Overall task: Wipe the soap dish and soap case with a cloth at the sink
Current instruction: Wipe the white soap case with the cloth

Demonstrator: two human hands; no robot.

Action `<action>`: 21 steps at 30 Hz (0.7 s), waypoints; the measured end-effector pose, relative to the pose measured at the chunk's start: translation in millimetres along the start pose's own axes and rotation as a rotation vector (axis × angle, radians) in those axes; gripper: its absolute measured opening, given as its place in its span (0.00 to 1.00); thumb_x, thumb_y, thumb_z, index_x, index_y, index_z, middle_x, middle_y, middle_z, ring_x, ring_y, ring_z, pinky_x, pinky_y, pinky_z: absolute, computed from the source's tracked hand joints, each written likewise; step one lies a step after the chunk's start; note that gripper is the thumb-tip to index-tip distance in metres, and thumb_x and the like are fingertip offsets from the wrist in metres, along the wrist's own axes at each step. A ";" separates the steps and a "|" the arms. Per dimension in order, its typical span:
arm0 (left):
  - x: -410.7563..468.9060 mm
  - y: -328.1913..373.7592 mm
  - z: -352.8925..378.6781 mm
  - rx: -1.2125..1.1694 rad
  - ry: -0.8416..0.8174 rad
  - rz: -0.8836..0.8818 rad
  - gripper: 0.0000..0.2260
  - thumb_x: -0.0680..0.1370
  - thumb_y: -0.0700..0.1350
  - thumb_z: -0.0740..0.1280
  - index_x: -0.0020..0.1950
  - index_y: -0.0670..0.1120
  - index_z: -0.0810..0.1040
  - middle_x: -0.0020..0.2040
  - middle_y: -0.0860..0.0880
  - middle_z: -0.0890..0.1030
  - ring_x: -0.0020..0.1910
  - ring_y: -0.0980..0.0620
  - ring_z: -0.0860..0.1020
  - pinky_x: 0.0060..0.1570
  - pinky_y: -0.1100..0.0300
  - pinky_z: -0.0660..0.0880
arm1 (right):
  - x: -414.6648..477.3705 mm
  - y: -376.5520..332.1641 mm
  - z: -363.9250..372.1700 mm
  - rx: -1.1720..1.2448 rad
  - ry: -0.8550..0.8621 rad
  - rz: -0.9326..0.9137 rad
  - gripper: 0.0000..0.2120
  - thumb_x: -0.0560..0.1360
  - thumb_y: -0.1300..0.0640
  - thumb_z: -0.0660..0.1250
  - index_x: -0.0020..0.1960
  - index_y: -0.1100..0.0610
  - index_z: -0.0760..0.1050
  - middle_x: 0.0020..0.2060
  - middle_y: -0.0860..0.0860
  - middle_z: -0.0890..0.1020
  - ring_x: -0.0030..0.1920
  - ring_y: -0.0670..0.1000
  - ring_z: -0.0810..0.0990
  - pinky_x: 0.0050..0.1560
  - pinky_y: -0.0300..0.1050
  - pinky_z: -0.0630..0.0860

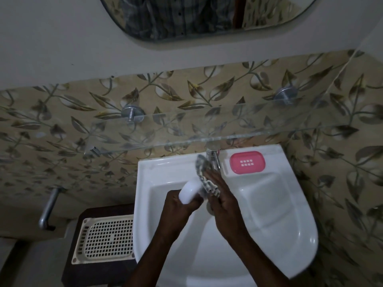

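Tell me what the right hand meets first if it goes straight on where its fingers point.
Probably the tap, just beyond the cloth that the right hand presses; depth is unclear.

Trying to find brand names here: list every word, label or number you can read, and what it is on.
None: no readable text shows on the pink soap dish, the white soap case, the cloth, the sink or the tap. The dish's white squares look like drain holes.
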State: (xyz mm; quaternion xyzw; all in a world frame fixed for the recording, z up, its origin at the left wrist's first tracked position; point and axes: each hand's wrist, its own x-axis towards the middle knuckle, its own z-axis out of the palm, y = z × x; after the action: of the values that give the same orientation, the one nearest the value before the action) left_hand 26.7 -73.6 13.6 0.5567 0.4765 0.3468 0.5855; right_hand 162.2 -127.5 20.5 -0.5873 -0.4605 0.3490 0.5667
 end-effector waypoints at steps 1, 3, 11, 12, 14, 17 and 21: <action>0.1 0.2 -1.2 0.001 -0.008 0.009 0.02 0.71 0.39 0.73 0.39 0.42 0.84 0.30 0.46 0.81 0.32 0.54 0.75 0.33 0.59 0.69 | -1.9 -0.4 1.9 -0.106 -0.062 -0.105 0.21 0.80 0.61 0.60 0.73 0.50 0.68 0.73 0.48 0.71 0.74 0.48 0.66 0.73 0.49 0.67; -1.0 -0.8 -3.6 -0.006 -0.022 0.047 0.07 0.74 0.36 0.70 0.37 0.43 0.83 0.30 0.52 0.81 0.32 0.58 0.75 0.33 0.62 0.71 | -1.5 -0.7 4.3 -0.314 -0.197 -0.326 0.22 0.81 0.62 0.60 0.75 0.54 0.67 0.75 0.49 0.67 0.77 0.49 0.62 0.76 0.50 0.62; -8.4 1.9 4.0 -0.249 0.051 0.085 0.16 0.71 0.48 0.79 0.58 0.46 0.85 0.53 0.43 0.87 0.54 0.42 0.85 0.53 0.52 0.82 | 26.7 -6.2 10.4 0.306 -0.003 0.307 0.12 0.83 0.56 0.60 0.62 0.47 0.78 0.53 0.52 0.84 0.46 0.43 0.84 0.45 0.41 0.80; -8.5 0.2 7.4 -0.287 0.064 0.079 0.17 0.71 0.48 0.79 0.58 0.46 0.85 0.54 0.42 0.87 0.55 0.40 0.85 0.54 0.49 0.82 | 30.7 -7.5 14.9 0.462 0.058 0.407 0.12 0.83 0.54 0.60 0.62 0.51 0.78 0.50 0.54 0.86 0.43 0.47 0.86 0.41 0.44 0.81; -8.4 -0.5 13.9 -0.316 0.113 0.062 0.18 0.71 0.49 0.79 0.58 0.45 0.85 0.53 0.41 0.87 0.53 0.37 0.85 0.51 0.43 0.82 | 36.8 -12.3 22.4 0.718 0.165 0.527 0.12 0.82 0.54 0.60 0.61 0.55 0.79 0.50 0.56 0.87 0.48 0.54 0.86 0.43 0.48 0.82; -6.3 2.3 9.0 -0.295 0.060 0.073 0.21 0.69 0.52 0.80 0.59 0.46 0.85 0.55 0.42 0.87 0.55 0.37 0.84 0.53 0.48 0.82 | 43.3 -16.7 21.4 0.694 0.181 0.489 0.10 0.82 0.57 0.61 0.54 0.53 0.82 0.49 0.54 0.87 0.49 0.55 0.85 0.47 0.49 0.83; 10.1 30.6 -23.5 -0.097 -0.246 -0.025 0.21 0.67 0.55 0.79 0.53 0.43 0.86 0.49 0.45 0.87 0.48 0.45 0.84 0.49 0.52 0.79 | 52.9 -30.1 2.7 0.330 -0.087 0.134 0.13 0.80 0.63 0.61 0.56 0.50 0.80 0.53 0.48 0.84 0.56 0.47 0.82 0.53 0.37 0.78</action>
State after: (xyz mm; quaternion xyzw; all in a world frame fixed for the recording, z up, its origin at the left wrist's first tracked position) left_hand 11.4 -52.4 43.7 0.5601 0.3906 0.2910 0.6701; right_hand 173.0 -79.0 55.9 -0.5000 -0.3810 0.4820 0.6104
